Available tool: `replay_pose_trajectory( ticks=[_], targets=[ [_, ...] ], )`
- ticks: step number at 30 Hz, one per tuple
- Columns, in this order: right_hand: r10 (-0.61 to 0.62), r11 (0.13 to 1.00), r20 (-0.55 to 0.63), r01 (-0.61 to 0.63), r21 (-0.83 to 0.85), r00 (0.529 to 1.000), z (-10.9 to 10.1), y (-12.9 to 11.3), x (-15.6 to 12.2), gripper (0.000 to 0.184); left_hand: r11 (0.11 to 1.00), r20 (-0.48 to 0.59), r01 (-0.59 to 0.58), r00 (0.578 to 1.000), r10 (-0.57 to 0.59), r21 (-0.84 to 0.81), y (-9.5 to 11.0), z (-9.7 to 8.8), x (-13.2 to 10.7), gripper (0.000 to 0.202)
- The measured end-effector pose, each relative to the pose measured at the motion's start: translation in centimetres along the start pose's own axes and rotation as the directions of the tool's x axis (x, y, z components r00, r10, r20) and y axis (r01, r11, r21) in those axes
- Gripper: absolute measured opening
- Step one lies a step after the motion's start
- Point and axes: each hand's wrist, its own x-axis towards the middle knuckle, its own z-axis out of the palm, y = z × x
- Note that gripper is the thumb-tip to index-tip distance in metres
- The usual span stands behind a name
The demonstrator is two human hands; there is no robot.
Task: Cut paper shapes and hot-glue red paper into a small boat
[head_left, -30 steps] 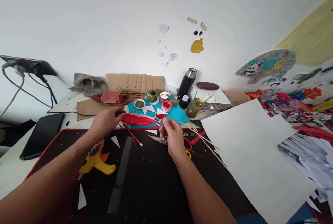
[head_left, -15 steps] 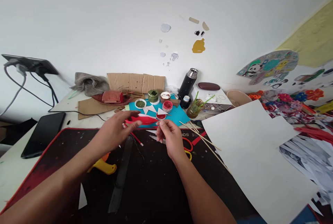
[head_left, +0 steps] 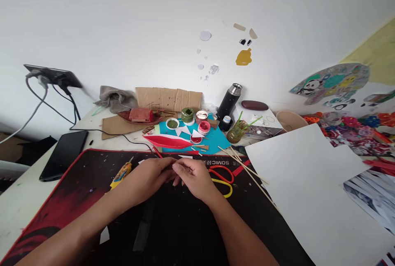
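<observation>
Both my hands meet over the black and red mat [head_left: 70,183]. My left hand [head_left: 151,175] and my right hand [head_left: 193,177] have their fingers curled and pressed together where they touch. Whatever they pinch is hidden between the fingers. A red leaf-shaped paper piece [head_left: 166,141] lies apart from them on the blue sheet [head_left: 212,137] just beyond. Red and yellow scissors [head_left: 222,176] lie right beside my right hand. A yellow glue gun [head_left: 121,172] lies left of my left hand.
Small paint jars [head_left: 188,114], a black flask [head_left: 230,100] and cardboard [head_left: 168,98] stand at the back. Wooden skewers [head_left: 247,169] and large white sheets [head_left: 308,183] lie to the right. A dark phone [head_left: 63,155] lies left, with a cable behind it. A grey ruler [head_left: 143,229] lies between my arms.
My left hand let go of the red leaf-shaped piece, which now lies on the blue sheet. Both hands drew back toward me and came together over the mat.
</observation>
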Motion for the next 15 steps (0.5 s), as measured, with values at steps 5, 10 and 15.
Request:
replay_pose_trajectory(
  ticks=[5, 10, 15],
  targets=[
    [-0.015, 1.0, 0.007, 0.015, 0.004, 1.0, 0.4, -0.2, 0.1, 0.031, 0.982, -0.188, 0.118, 0.978, -0.089, 0.15, -1.1, 0.5, 0.0, 0.028],
    [-0.052, 0.998, 0.022, 0.052, 0.026, 0.998, 0.5, -0.8, -0.1, 0.032, 0.989, -0.211, 0.118, 0.968, -0.134, -0.085, -0.2, 0.1, -0.1, 0.035],
    [-0.063, 0.997, -0.016, 0.063, 0.032, 0.998, 0.4, -0.4, -0.1, 0.039, 0.872, -0.12, 0.197, 0.953, -0.277, -0.448, 0.6, -0.5, 0.2, 0.055]
  ],
)
